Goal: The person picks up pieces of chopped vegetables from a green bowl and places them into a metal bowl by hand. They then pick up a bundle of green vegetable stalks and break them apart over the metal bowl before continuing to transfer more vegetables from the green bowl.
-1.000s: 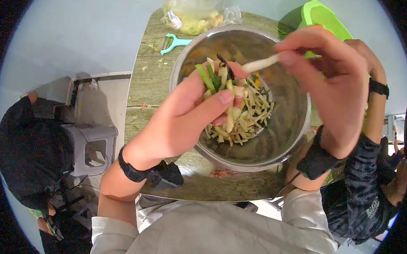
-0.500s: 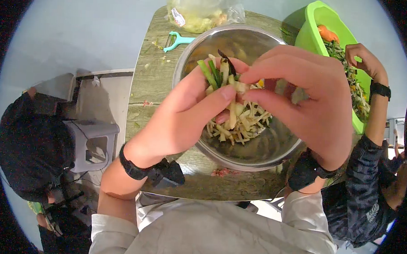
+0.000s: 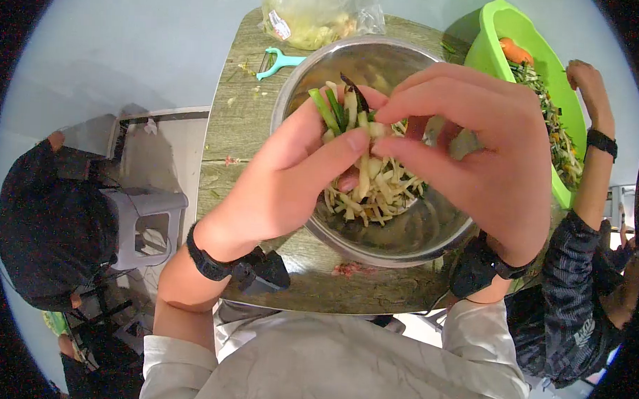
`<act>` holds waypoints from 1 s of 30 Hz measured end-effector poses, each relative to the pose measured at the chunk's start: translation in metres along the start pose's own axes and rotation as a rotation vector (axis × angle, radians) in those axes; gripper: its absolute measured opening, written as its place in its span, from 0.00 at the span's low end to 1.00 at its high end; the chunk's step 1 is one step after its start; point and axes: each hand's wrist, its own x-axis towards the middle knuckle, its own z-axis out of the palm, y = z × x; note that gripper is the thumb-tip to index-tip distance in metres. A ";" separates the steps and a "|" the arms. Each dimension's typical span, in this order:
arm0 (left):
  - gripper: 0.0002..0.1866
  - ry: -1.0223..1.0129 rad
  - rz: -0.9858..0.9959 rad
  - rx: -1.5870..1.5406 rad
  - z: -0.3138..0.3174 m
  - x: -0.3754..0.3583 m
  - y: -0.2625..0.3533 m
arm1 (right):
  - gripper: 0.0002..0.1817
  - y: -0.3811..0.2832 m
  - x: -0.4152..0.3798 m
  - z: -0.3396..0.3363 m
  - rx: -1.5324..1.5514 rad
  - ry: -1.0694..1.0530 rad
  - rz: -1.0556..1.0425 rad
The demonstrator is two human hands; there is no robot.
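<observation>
Cupped above the metal bowl (image 3: pixel 431 238), my left hand (image 3: pixel 300 156) is closed round a bunch of vegetable strips (image 3: pixel 331 112), green and pale, with one dark piece sticking up. Its thumb presses across them. My right hand (image 3: pixel 476 134) meets it from the right, thumb and fingertips pinched at the bunch's edge. What sits between those fingertips is too small or hidden to make out. Beneath both hands, pale cut strips (image 3: pixel 379 201) lie heaped in the bowl. My hands cover part of the bowl's far side.
A turquoise peeler (image 3: pixel 285 61) and a clear plastic bag (image 3: pixel 318 23) with pale greens lie on the wooden table (image 3: pixel 230 126). A green basin (image 3: pixel 490 44) with cut vegetables and an orange piece stands right, near a co-worker's hand (image 3: pixel 589 82). A grey stool (image 3: pixel 146 228) stands left.
My right fingertips have shifted slightly left towards the bunch. The co-worker's hand has drawn up and right from the basin's contents. My left hand has barely moved.
</observation>
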 end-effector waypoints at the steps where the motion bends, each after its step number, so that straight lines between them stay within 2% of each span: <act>1: 0.22 0.001 0.000 -0.016 0.000 0.000 -0.001 | 0.10 -0.001 -0.001 0.000 0.005 -0.004 0.014; 6: 0.21 -0.003 0.011 -0.023 -0.001 0.002 -0.003 | 0.09 0.004 0.000 0.004 -0.067 -0.001 -0.060; 20: 0.19 0.027 -0.055 -0.078 0.001 -0.001 0.004 | 0.08 0.003 -0.002 -0.008 -0.127 0.067 0.004; 30: 0.16 0.103 -0.055 -0.136 0.004 0.000 0.004 | 0.07 0.006 -0.001 -0.012 -0.123 0.028 0.034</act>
